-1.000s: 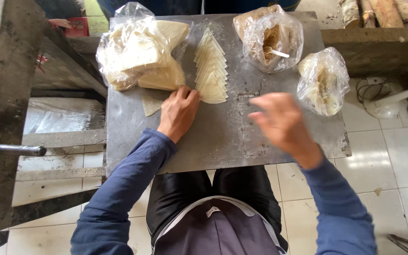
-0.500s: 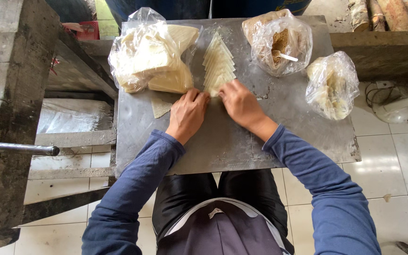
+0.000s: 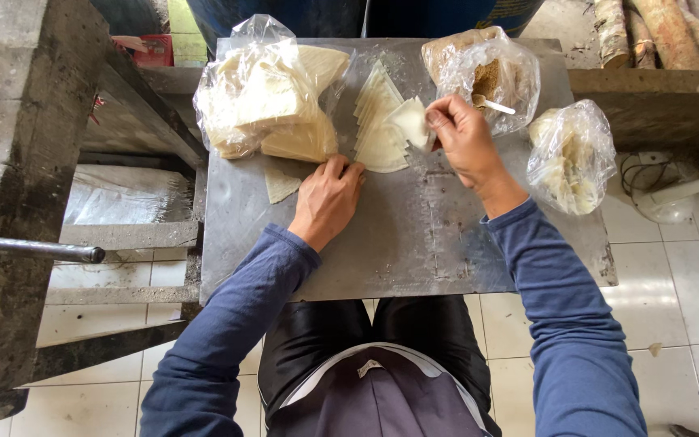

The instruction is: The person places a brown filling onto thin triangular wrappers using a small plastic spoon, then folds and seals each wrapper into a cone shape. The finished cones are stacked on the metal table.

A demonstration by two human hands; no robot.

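Observation:
A fanned stack of pale triangular pastry sheets (image 3: 378,129) lies on a grey metal table (image 3: 414,243). My right hand (image 3: 463,142) pinches one thin pale sheet (image 3: 411,121) and lifts it off the right side of the stack. My left hand (image 3: 329,198) rests flat on the table with its fingertips at the stack's lower left edge. A single loose sheet (image 3: 280,184) lies left of that hand.
A clear bag of pale sheets (image 3: 264,97) sits at the back left. Behind my right hand stands a bag of brown filling (image 3: 487,73) holding a white spoon. A third bag (image 3: 572,158) sits at the right edge. A dark concrete bench (image 3: 18,202) stands at left.
My right hand moved from open air over the table to the stack, took hold of one sheet and raised it to the right. My left hand stayed near the stack.

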